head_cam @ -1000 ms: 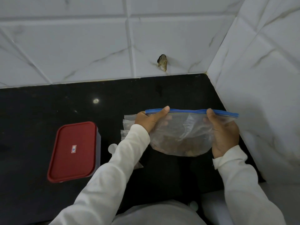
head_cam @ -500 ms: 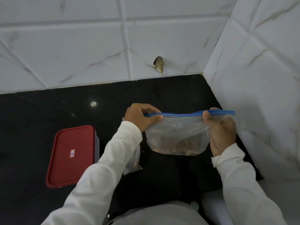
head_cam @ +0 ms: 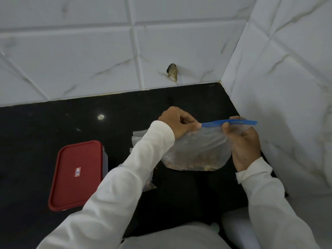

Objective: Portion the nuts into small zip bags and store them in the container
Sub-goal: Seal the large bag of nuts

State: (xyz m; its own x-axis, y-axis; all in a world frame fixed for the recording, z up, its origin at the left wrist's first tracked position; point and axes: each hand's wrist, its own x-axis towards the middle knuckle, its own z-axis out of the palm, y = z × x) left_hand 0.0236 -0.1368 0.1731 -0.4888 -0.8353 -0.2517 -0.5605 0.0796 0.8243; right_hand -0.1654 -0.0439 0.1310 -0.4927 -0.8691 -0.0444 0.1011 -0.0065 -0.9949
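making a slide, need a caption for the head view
Both hands pinch the blue zip strip of a nut-filled bag beside a red-lidded container.

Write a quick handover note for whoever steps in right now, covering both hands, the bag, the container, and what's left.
Left hand: fingers pinch the blue zip strip at its left end.
Right hand: holds the strip further right, palm behind the bag.
Zip bag: held above the black counter, nuts pooled at its bottom. Whether the zip is fully sealed cannot be told.
Container: on the counter to the left, red lid on.
More clear bags lie behind the left sleeve.
Left to do: finish the zip, open the container, store the bags.
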